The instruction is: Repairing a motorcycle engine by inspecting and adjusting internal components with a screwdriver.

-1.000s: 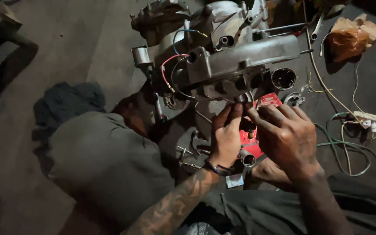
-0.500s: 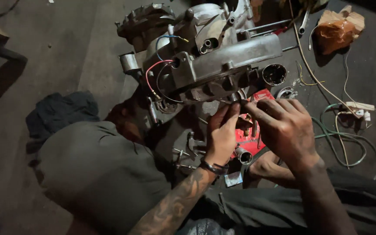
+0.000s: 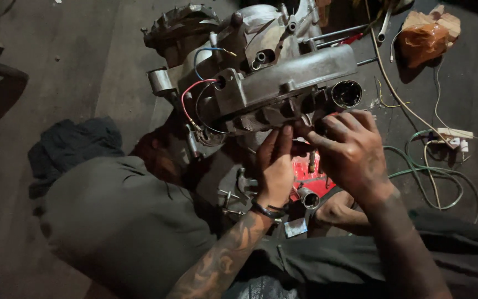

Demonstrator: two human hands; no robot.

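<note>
The engine sits on the floor with wires loose and parts scattered, work clearly unfinished: left hand fingers lie flat against its underside, right hand fingers pinch something small just beside them.

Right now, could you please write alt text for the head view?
Two bare hands, left hand and right hand, press fingertips against the underside of a grey metal engine casing on a dark floor. Loose wires lie right; a red tray sits beneath.
</note>
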